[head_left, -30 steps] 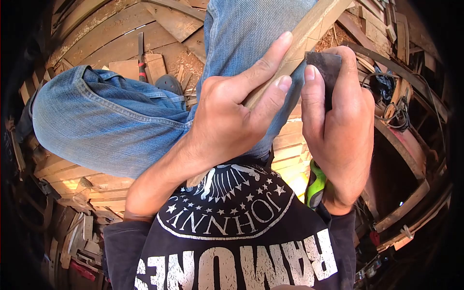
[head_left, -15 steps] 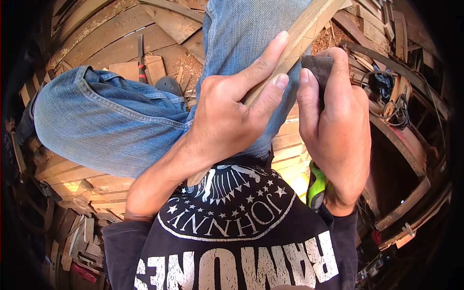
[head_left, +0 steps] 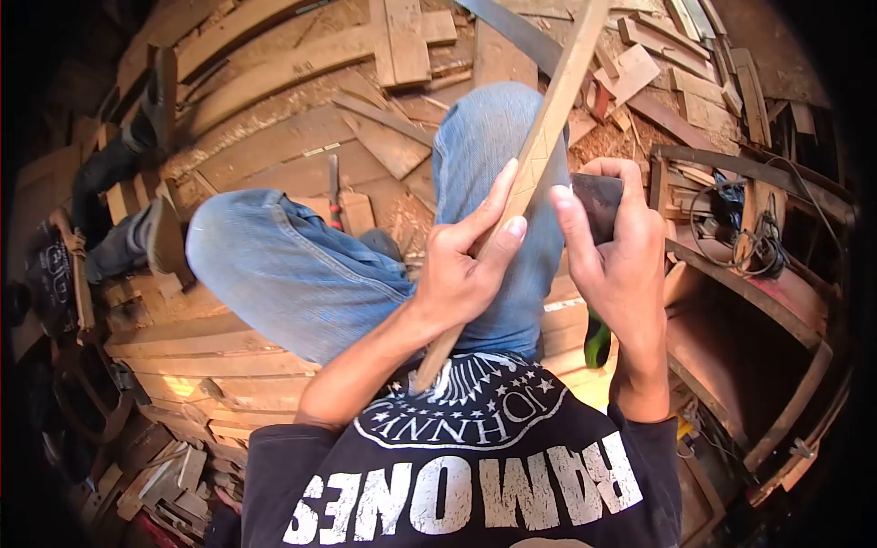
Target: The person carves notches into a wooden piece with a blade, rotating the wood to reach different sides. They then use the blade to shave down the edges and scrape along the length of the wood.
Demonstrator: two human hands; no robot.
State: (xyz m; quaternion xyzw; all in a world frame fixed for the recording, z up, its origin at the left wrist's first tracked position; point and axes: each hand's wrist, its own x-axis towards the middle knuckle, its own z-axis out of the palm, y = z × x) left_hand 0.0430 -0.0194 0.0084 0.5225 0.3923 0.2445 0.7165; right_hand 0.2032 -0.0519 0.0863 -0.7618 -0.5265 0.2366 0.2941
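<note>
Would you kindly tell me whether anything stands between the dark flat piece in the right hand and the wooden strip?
No separate object visibly does: between the dark flat piece and the wooden strip, held by the left hand, there is a gap with only the thumb of the right hand at the piece's near edge.

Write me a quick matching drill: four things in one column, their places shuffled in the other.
Things
1. Strip
2. Dark plate
3. Green handle
4. Red-handled tool

Places
A. Beside the right forearm, on its inner side
B. Held in the right hand
C. Past the left leg, among wood pieces
D. Held in the left hand, slanting across the view

Pairs
1-D, 2-B, 3-A, 4-C
</note>
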